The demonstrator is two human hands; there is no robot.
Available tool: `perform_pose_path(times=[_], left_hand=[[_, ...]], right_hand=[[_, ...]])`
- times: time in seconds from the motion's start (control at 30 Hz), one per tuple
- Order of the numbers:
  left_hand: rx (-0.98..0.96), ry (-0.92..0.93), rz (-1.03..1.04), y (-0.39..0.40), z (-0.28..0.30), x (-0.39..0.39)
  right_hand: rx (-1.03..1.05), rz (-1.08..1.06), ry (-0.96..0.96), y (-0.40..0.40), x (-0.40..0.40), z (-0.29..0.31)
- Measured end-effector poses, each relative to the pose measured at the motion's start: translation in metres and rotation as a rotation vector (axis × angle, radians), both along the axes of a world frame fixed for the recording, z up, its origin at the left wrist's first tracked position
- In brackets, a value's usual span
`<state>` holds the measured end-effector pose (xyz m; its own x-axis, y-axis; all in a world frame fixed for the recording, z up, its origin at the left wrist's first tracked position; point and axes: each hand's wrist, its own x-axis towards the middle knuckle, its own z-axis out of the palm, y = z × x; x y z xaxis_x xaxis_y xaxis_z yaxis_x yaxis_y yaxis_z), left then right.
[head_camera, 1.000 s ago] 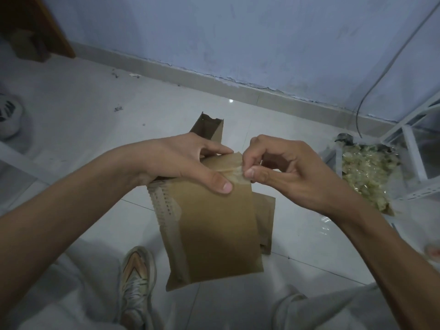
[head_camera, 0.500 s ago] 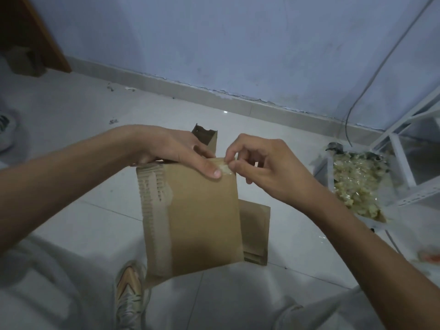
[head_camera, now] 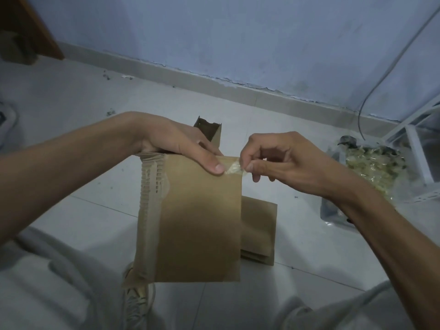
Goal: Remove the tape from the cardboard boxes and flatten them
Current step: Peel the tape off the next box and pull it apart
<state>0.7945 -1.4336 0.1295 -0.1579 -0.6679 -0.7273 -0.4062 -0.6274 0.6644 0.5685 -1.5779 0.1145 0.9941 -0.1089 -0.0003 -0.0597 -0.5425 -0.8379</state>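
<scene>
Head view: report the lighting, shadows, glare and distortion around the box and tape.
Head view: dim, bluish, even light; a soft shadow darkens the middle of the box; the tape, pinched by the right hand beside the left hand, shows a faint sheen, no hard glare; wide-angle bending curves the skirting; the focus is slightly soft throughout.

Flattened brown cardboard box (head_camera: pixel 200 222) upright, clear tape (head_camera: pixel 232 166) at top corner

Bare forearms (head_camera: pixel 71 167), grey trousers (head_camera: pixel 47 294), sneaker (head_camera: pixel 137 303)
</scene>
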Motion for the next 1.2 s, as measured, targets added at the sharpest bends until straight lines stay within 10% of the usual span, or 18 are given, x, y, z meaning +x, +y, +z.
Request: perform_pose_path(times=[0.33, 0.6, 1.2], left_hand=[[-0.175, -0.250, 0.405, -0.004, -0.014, -0.004], [-0.196, -0.307, 0.444, -0.012, -0.027, -0.021], [-0.359, -0.199, 0.198, 0.015, -0.023, 0.002]], right_hand=[[0.001, -0.503, -0.215, 0.020, 0.017, -0.034], [-0.109, -0.689, -0.031, 0.018, 0.035, -0.035], [0.777, -0.295, 0.028, 0.010, 0.017, -0.028]])
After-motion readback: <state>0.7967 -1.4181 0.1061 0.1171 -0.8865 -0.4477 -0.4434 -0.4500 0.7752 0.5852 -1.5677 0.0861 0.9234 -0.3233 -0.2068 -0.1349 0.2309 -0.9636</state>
